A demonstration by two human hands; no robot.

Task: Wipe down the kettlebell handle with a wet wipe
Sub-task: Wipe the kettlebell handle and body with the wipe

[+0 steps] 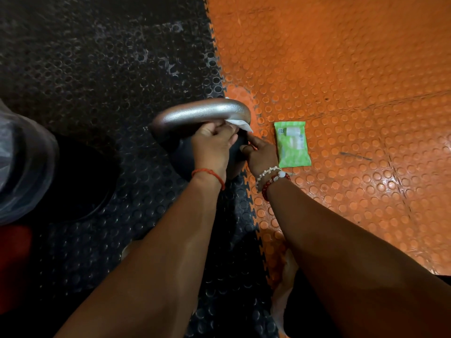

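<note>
A black kettlebell (181, 154) stands on the seam between the black and orange floor mats. Its silver handle (195, 115) arches across the top. My left hand (212, 146) grips a white wet wipe (241, 124) and holds it against the underside of the handle near its right end. Just to the right, my right hand (261, 154) rests against the side of the kettlebell's dark body, index finger stretched out and touching it. Part of the wipe is hidden inside my left hand.
A green wet wipe pack (292, 143) lies flat on the orange studded mat (353, 81), right of my right hand. On the black mat (97, 69) at the left stands another dark weight (80, 181) with a grey handle (24, 162). A red object (14, 254) sits at the lower left edge.
</note>
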